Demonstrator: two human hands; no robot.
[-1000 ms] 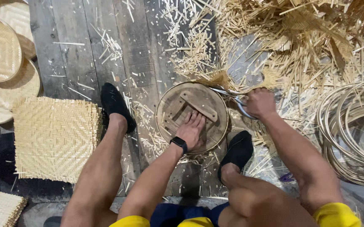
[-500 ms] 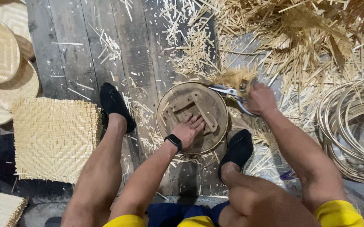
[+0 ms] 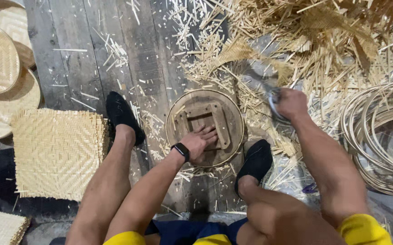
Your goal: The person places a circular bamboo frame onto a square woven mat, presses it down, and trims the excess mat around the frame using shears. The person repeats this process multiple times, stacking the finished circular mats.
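Observation:
A round wooden disc [image 3: 232, 119] with crossed wooden bars lies on the plank floor between my feet. My left hand [image 3: 199, 141], with a black watch on its wrist, presses flat on the bars. To the right of the disc, my right hand [image 3: 291, 102] is closed around the handles of metal scissors [image 3: 272, 96], which are blurred. A woven bamboo offcut [image 3: 235, 50] lies beyond the scissors at the edge of the scrap heap.
Bamboo strips and trimmings [image 3: 323, 41] cover the floor at the top right. Coiled bamboo hoops [image 3: 378, 131] lie at the right. A square woven mat [image 3: 56, 152] sits left of my left leg, with stacked round woven trays [image 3: 1, 68] beyond it.
My right hand with the scissors has swung right, away from the disc's rim. The disc has turned slightly under my left hand.

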